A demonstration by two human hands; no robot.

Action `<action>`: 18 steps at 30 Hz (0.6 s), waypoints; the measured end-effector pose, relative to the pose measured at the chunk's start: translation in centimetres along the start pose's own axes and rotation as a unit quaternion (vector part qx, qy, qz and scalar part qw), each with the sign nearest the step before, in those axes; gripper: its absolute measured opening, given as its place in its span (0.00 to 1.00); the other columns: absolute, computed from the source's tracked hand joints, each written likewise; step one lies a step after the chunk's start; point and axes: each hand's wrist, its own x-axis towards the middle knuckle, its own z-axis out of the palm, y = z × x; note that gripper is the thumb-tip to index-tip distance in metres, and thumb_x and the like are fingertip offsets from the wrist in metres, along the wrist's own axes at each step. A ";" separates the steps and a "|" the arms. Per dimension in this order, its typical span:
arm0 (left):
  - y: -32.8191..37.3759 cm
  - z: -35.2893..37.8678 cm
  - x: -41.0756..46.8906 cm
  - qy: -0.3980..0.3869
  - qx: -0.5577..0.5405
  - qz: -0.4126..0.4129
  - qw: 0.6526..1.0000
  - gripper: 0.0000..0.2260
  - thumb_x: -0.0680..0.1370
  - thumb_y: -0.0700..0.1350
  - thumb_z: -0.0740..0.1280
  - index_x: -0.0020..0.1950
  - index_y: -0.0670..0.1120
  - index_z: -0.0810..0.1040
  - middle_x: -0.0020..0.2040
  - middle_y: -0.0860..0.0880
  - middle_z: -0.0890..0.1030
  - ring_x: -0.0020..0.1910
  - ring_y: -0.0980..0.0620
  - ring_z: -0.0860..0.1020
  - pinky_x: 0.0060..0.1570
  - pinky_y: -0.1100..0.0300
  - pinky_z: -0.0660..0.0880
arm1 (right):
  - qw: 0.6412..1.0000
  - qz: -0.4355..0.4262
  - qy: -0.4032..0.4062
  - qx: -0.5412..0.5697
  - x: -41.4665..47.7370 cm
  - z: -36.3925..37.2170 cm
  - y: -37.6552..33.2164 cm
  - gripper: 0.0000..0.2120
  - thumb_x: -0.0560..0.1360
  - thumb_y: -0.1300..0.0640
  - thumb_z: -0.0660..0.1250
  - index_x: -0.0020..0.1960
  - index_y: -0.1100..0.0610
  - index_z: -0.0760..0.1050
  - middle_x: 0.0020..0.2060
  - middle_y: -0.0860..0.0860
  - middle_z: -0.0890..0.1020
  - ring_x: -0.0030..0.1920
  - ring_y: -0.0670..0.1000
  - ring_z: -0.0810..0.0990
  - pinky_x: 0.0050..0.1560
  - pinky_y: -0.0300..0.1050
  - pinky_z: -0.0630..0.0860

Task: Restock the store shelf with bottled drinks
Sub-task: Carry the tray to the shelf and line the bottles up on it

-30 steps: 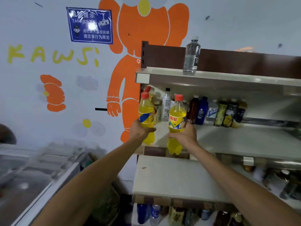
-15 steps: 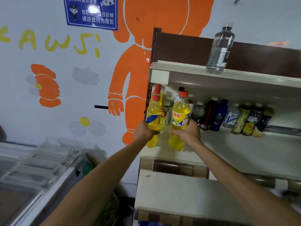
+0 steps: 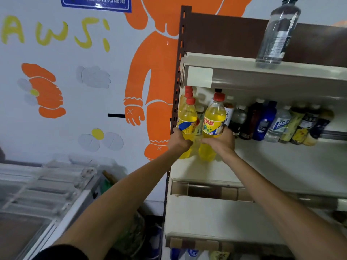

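My left hand (image 3: pixel 179 141) grips a yellow drink bottle with a red cap (image 3: pixel 187 119) round its middle, upright at the left end of the middle shelf (image 3: pixel 272 166). My right hand (image 3: pixel 222 140) grips a second yellow bottle (image 3: pixel 214 119) just to its right, also upright. Both bottle bases are at or just above the shelf surface. Behind the left bottle stand more red-capped yellow bottles (image 3: pixel 188 92). A row of mixed bottles (image 3: pixel 277 122) lines the back of the shelf to the right.
A clear water bottle (image 3: pixel 277 32) stands on the top shelf (image 3: pixel 244 62). A lower shelf (image 3: pixel 216 216) juts out beneath, with more bottles (image 3: pixel 189 253) under it. A glass-topped freezer (image 3: pixel 43 194) sits at the lower left. The painted wall (image 3: pixel 93 81) is behind.
Both hands have carried the yellow bottles further in over the middle shelf and lower toward its surface. The camera has moved closer to the shelf.
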 end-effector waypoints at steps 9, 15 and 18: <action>-0.5 -0.5 1.4 -0.033 -0.015 -0.004 0.999 0.29 0.74 0.45 0.74 0.67 0.42 0.62 0.46 0.46 0.73 0.45 0.45 0.74 0.49 0.47 0.76 | 1.000 0.002 0.000 0.007 -0.2 -0.9 0.5 0.31 0.54 0.55 0.83 0.54 0.54 0.76 0.50 0.52 0.83 0.50 0.55 0.82 0.53 0.50 0.79; -0.8 -0.6 1.1 -0.030 -0.030 0.011 0.999 0.31 0.72 0.48 0.76 0.66 0.42 0.63 0.50 0.45 0.75 0.47 0.45 0.75 0.50 0.47 0.76 | 0.999 0.018 -0.024 0.022 -1.0 -0.4 0.4 0.30 0.53 0.55 0.83 0.53 0.54 0.76 0.50 0.53 0.83 0.51 0.56 0.81 0.53 0.52 0.80; -1.5 -1.2 1.1 -0.063 -0.055 -0.017 0.996 0.36 0.67 0.44 0.79 0.68 0.42 0.63 0.57 0.44 0.74 0.57 0.44 0.75 0.51 0.50 0.76 | 0.998 0.028 -0.038 0.035 -1.9 0.5 -0.1 0.33 0.53 0.56 0.82 0.56 0.55 0.76 0.50 0.53 0.83 0.51 0.56 0.81 0.52 0.50 0.80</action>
